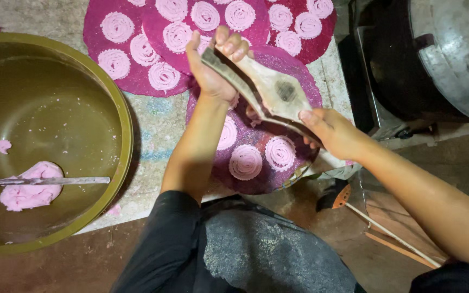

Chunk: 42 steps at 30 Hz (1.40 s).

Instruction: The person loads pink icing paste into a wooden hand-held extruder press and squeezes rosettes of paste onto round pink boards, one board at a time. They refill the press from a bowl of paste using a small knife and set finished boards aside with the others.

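A: Listing what my view gives. Item one: wooden press (271, 89), held over the near round mat (305, 87). My left hand (213, 70) has its fingers wrapped tight around the upper handle; my right hand (335, 133) has its fingers closed on the lower handle.

B: Progress?

A: Item two: pink dough spirals (245, 161), three lying plainly on the near mat under the press. Item three: two far mats (96, 21), already covered with spirals. Item four: olive basin (120, 108) on the surface, holding one lump of pink dough (28, 190), a small scrap, and a metal blade (44, 180) laid across it. By my judgement most is pressed; the lump and part of the near mat are left.

B: Gaps?

A: The press outlet is hidden by my hands. Dark metal vessel (451, 54) is cut off at right.
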{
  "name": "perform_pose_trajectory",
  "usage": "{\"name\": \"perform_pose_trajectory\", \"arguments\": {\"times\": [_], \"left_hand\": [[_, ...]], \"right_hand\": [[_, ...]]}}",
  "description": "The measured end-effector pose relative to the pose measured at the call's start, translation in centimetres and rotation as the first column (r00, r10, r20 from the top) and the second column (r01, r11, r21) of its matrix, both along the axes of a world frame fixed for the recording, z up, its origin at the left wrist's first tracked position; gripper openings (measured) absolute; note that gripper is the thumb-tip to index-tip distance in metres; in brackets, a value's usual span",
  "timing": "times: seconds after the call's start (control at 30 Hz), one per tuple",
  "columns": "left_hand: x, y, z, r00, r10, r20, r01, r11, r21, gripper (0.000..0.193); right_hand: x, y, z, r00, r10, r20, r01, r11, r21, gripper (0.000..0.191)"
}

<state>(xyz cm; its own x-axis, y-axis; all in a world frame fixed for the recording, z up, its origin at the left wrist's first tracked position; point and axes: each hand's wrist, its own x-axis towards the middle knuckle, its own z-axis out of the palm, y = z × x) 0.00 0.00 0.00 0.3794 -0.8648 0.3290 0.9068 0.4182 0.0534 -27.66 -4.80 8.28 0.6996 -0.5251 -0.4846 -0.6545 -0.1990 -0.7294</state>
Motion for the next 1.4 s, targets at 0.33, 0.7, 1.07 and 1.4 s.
{"name": "perform_pose_trajectory", "arguments": {"times": [0.33, 0.7, 1.07, 1.4], "left_hand": [[-1.5, -2.2, 1.7, 0.995, -0.051, -0.089, 0.049, 0.999, -0.024, 0.046], [-2.1, -1.3, 1.5, 0.989, 0.011, -0.147, 0.008, 0.992, 0.129, 0.051], [0.9, 0.1, 2.7, 0.994, 0.041, -0.102, -0.024, 0.986, 0.163, 0.051], [-1.9, -3.6, 3.9, 0.968, 0.022, -0.251, 0.046, 0.965, 0.260, 0.048]], "right_hand": [[-0.6, -1.7, 3.3, 0.992, -0.033, -0.119, 0.020, 0.994, -0.109, 0.070], [-1.0, -1.0, 3.9, 0.980, -0.066, -0.189, 0.072, 0.997, 0.021, 0.073], [1.0, 0.3, 2.0, 0.997, -0.052, -0.049, 0.055, 0.997, 0.058, 0.067], [-0.1, -2.5, 3.9, 0.991, -0.067, -0.117, 0.040, 0.975, -0.220, 0.070]]}}
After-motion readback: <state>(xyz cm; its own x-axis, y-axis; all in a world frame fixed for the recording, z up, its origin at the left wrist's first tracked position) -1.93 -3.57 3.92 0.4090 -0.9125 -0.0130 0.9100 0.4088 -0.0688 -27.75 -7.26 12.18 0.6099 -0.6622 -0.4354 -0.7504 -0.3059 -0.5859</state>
